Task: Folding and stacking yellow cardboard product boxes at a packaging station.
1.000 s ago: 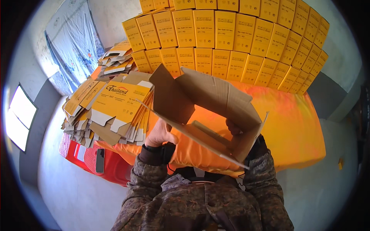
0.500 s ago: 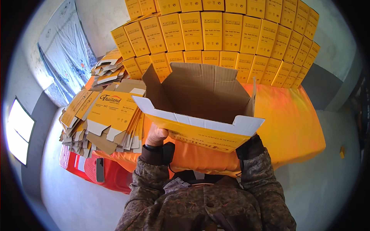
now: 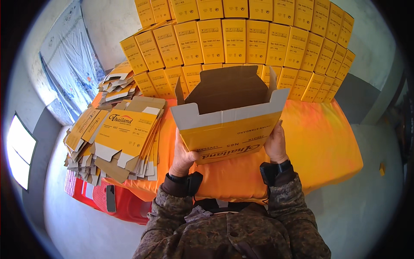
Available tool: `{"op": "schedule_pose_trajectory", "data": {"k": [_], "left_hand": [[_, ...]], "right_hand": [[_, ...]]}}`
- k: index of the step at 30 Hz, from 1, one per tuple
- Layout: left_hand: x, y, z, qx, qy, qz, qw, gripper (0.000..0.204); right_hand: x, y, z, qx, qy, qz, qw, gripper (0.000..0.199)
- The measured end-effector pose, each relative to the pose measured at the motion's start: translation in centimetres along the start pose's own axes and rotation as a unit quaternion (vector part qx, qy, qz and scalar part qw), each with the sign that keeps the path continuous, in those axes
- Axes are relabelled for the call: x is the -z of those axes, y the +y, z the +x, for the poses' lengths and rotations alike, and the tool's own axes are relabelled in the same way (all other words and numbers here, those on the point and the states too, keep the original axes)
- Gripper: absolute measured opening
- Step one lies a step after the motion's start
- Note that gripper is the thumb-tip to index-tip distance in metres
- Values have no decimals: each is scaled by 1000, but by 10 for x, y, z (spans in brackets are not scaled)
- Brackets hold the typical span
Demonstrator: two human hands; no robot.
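Between my two hands is a yellow cardboard box (image 3: 230, 134), its top flaps standing up and its brown inside showing. White edging runs along the near flap, and the print on the near side reads upside down. My left hand (image 3: 184, 155) grips the box's lower left side, thumb across the front. On the right side, my right hand (image 3: 276, 144) is pressed against the box with its fingers partly behind it. To the left of the box lies a stack of flattened yellow cartons (image 3: 125, 134) on the orange-covered table (image 3: 319, 142).
Rows of closed yellow boxes (image 3: 211, 41) form a wall along the table's far side. More flat cartons (image 3: 118, 84) lie at the far left. A red plastic stool (image 3: 129, 205) with a dark phone (image 3: 111, 198) on it stands below the table's left edge.
The box has tilted, so its near printed side now faces me more. My right hand has come out from under it to its right side, and the left now shows more fully.
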State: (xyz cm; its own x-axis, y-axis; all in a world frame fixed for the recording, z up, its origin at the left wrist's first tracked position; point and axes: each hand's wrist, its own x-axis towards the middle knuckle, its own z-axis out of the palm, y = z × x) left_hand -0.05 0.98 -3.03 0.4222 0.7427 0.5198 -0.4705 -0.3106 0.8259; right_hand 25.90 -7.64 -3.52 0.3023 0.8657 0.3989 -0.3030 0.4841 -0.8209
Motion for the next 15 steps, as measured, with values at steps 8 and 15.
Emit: {"op": "schedule_pose_trajectory", "data": {"k": [8, 15], "left_hand": [[20, -41, 8, 15, 37, 148, 988, 103], [28, -36, 1, 67, -41, 112, 991, 73]], "right_hand": [[0, 10, -3, 91, 45, -343, 934, 43], [-2, 13, -6, 57, 51, -125, 989, 59]]}}
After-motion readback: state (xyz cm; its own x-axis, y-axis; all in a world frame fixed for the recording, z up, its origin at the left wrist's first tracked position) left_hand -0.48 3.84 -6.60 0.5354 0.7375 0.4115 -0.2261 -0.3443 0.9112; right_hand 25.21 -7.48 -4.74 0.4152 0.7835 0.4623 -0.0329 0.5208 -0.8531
